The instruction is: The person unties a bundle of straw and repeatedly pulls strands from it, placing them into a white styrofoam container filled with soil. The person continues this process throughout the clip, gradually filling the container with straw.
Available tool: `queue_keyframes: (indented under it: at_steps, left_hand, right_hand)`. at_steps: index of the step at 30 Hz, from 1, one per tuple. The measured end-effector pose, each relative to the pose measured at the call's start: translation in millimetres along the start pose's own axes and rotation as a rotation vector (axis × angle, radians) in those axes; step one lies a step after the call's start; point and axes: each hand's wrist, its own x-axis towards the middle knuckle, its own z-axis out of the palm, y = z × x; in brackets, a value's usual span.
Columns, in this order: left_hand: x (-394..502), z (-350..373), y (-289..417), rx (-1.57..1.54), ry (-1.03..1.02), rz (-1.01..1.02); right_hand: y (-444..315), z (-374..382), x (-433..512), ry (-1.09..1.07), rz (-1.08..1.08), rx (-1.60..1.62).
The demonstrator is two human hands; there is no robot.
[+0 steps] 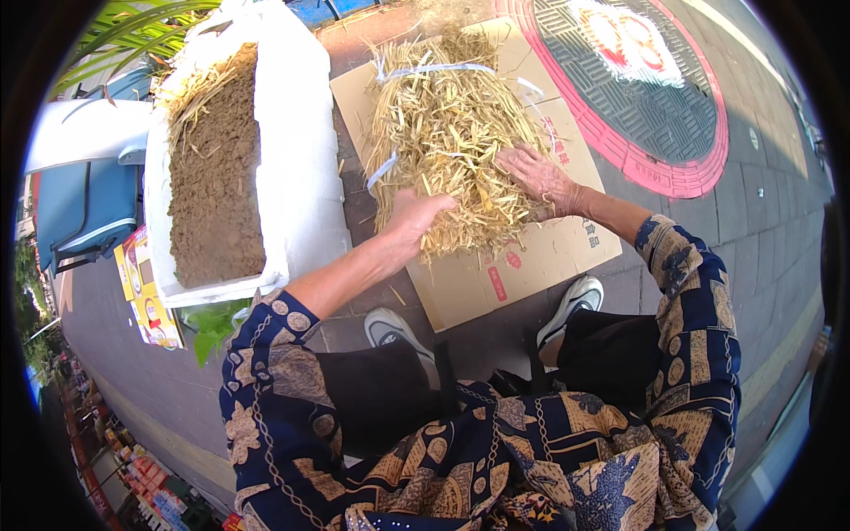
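A bundle of dry straw point(458, 139) lies on a flattened cardboard sheet point(458, 299) before me. White plastic strips point(438, 68) run around its far part and show at its left side. My left hand point(418, 216) grips its near left edge, thumb on top and the other fingers partly hidden. On the near right side, my right hand point(534, 174) holds the straw with fingers spread over it. Short cut stalks cover the top. To the left stands a long white foam box point(299, 152) filled with brown soil point(216, 192), with some straw at its far end.
A round manhole cover point(637, 99) with a pink rim lies at the right. Blue chairs point(93, 199) and a yellow printed carton point(143, 285) are left of the box. Green leaves point(209, 328) show at its near end. My shoes point(392, 328) are near the cardboard.
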Motion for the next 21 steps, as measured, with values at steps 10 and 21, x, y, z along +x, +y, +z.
queue_keyframes:
  at_steps: [10, 21]
  left_hand:
    - [-18, -9, 2, 0.012, -0.022, 0.046]
    - [-41, -17, 20, -0.031, -0.095, 0.058]
  right_hand:
    - [3, 3, 1, -0.121, 0.019, -0.113]
    - [3, 4, 1, -0.061, 0.025, -0.058]
